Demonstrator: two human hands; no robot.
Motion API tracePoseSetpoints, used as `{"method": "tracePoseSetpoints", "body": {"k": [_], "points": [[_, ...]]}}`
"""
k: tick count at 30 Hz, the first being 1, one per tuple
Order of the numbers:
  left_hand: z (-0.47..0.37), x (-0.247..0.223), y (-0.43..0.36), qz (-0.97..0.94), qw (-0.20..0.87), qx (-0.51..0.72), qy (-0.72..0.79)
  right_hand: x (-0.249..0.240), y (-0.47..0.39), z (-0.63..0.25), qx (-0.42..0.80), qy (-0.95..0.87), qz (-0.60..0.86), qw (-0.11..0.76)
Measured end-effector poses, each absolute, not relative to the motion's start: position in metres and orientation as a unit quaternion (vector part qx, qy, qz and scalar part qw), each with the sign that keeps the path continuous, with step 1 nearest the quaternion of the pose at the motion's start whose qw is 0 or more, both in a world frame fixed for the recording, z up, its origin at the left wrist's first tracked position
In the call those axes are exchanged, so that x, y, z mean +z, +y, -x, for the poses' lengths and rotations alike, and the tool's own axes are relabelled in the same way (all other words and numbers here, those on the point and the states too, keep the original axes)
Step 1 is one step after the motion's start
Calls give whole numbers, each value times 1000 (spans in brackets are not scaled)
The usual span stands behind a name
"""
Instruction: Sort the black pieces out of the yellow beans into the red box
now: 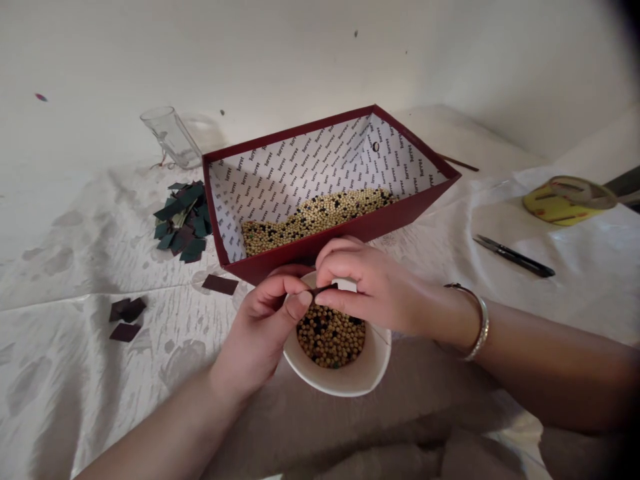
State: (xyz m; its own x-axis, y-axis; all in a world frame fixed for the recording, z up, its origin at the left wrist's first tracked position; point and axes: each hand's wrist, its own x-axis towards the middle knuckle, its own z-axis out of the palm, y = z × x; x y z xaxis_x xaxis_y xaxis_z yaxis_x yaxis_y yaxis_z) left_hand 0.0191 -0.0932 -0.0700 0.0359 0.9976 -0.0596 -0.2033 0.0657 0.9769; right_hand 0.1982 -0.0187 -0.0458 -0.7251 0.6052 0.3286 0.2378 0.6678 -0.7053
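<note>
Over the back part of a white bowl (377,367), my left hand (265,323) and my right hand (373,280) meet fingertip to fingertip. Both pinch one small dark piece (325,290) between thumb and fingers. The bowl holds small tan and black beads (333,340). Just behind my hands stands a dark red box (385,223), its white inside printed with lettering, with more tan and black beads (320,217) along its near side.
Left of the box lie a pile of dark green and maroon pieces (183,220), a single maroon piece (220,285) and several loose ones (125,330). A clear glass (175,140) stands behind. At right are tweezers (515,255) and a yellow container (565,203).
</note>
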Motion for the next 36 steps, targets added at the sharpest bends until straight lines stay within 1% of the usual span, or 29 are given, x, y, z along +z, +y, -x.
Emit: {"method": "tracePoseSetpoints", "body": {"k": [3,10,16,22,25,28,33,36], "points": [[-17,-72,-93,-471,549,509,466,-43,-19,-197,338,-870,237,269],[-17,-72,-93,-475,543,513,467,-41,-18,-200,375,-868,227,233],[-17,-70,-93,-482,538,507,470,-41,-17,-198,363,-870,229,244],[-17,-68,-93,-491,529,502,476,-41,-16,-202,371,-879,208,216],[-17,-69,-93,-494,529,502,473,-41,-17,-200,356,-878,231,222],[-18,-69,-93,-495,527,500,478,-41,-18,-199,357,-877,220,235],[-19,-65,-92,-495,517,499,489,-40,-18,-201,368,-878,220,212],[-19,-64,-92,-510,506,491,493,-40,-18,-200,357,-880,229,214]]}}
